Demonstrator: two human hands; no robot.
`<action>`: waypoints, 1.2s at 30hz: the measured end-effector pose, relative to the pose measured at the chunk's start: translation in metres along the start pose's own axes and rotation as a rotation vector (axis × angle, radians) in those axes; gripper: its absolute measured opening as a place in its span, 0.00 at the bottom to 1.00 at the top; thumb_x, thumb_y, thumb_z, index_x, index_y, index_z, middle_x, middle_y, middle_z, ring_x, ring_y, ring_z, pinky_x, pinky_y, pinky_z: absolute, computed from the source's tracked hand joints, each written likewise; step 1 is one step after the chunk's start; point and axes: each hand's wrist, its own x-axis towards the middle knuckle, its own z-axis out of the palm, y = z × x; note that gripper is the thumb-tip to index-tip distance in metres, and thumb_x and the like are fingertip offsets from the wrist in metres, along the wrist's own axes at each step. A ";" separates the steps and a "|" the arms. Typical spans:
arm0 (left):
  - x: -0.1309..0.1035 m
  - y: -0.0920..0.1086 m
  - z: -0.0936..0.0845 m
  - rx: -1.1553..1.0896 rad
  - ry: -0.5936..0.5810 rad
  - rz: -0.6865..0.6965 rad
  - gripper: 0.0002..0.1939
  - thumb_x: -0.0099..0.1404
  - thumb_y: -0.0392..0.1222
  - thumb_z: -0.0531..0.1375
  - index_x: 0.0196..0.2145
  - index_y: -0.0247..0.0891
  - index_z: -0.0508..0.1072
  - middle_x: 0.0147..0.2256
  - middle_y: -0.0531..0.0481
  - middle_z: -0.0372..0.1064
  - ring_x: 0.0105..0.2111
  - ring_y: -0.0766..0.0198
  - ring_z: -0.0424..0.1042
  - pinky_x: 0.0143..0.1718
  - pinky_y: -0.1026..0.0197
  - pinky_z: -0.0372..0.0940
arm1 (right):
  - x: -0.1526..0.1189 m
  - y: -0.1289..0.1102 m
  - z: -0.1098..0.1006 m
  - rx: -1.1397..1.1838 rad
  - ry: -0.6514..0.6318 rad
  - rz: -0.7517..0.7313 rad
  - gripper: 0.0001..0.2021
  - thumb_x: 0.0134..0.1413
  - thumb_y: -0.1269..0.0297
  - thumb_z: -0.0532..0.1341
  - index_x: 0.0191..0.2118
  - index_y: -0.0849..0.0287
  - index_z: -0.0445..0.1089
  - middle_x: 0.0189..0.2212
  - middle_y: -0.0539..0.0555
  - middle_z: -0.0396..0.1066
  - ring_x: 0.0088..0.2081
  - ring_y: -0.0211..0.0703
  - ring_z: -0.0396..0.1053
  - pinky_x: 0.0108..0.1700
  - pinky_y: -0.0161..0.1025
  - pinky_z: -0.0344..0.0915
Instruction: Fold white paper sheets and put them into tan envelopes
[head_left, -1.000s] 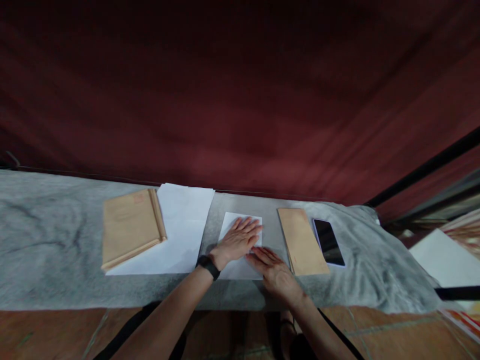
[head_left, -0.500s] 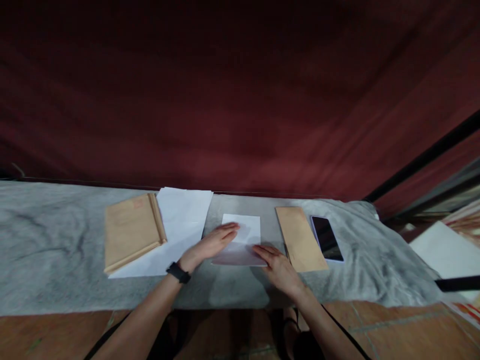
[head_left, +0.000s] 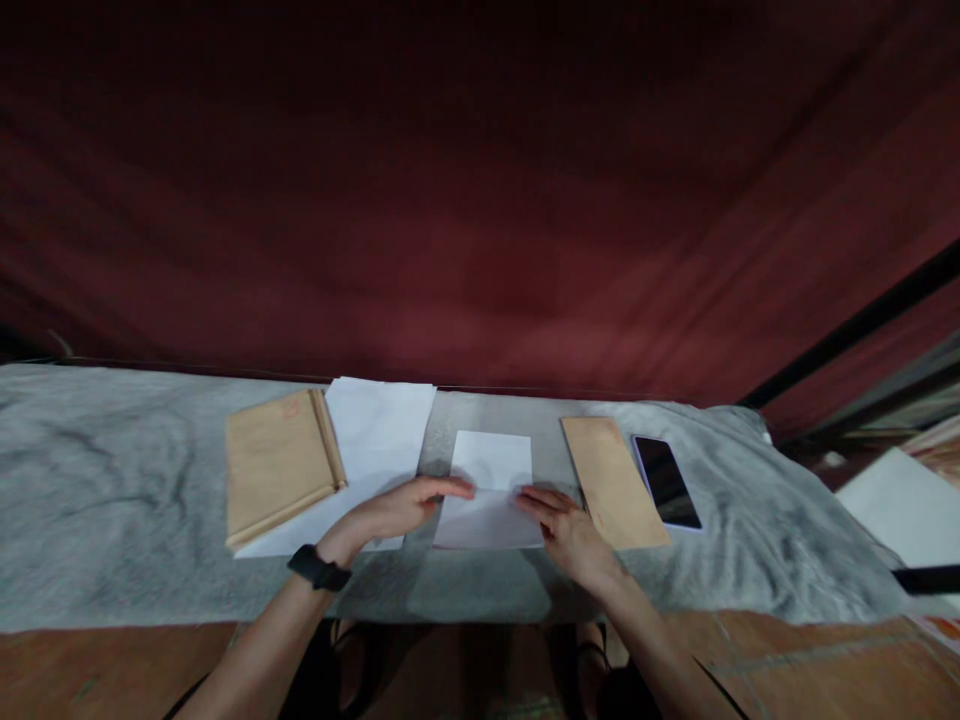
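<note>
A sheet of white paper (head_left: 491, 515) lies in front of me, with a crease running across its middle. My left hand (head_left: 409, 505), a dark watch at its wrist, reaches in from the left; its fingers are stretched out and their tips touch the sheet near the crease. On the right edge at about the same height rest the outstretched fingers of my right hand (head_left: 566, 530). Both hands look open, though what lies under the fingertips is hidden. Just right of my right hand is a single brown envelope (head_left: 619, 485).
To the left, a stack of brown envelopes (head_left: 281, 460) partly covers several white sheets (head_left: 382, 425). A phone (head_left: 667, 482) lies right of the single envelope. Everything sits on a grey cloth (head_left: 765, 510), with a dark red curtain (head_left: 480, 250) behind it.
My left hand has moved back from the upper part of the sheet to its left edge at the crease. My right hand stays near the right edge. The view has shifted slightly.
</note>
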 end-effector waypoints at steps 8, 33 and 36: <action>0.009 0.002 -0.006 -0.338 0.233 0.107 0.27 0.53 0.41 0.66 0.53 0.42 0.76 0.57 0.45 0.71 0.60 0.50 0.67 0.62 0.51 0.58 | 0.013 -0.017 -0.020 0.646 0.395 0.354 0.14 0.62 0.54 0.60 0.38 0.57 0.80 0.35 0.53 0.81 0.40 0.49 0.77 0.46 0.45 0.74; 0.057 -0.042 -0.004 0.379 0.549 0.046 0.37 0.56 0.29 0.59 0.64 0.38 0.64 0.37 0.51 0.73 0.34 0.60 0.73 0.40 0.59 0.68 | 0.001 -0.027 0.007 1.626 0.162 0.945 0.06 0.52 0.64 0.67 0.34 0.60 0.72 0.33 0.58 0.80 0.30 0.40 0.77 0.35 0.35 0.73; 0.058 -0.042 0.001 0.601 0.546 0.113 0.34 0.58 0.26 0.56 0.63 0.37 0.65 0.52 0.43 0.70 0.50 0.55 0.73 0.55 0.54 0.66 | -0.004 -0.033 0.005 1.621 -0.040 0.986 0.09 0.59 0.62 0.60 0.37 0.62 0.74 0.36 0.60 0.80 0.30 0.39 0.77 0.35 0.36 0.72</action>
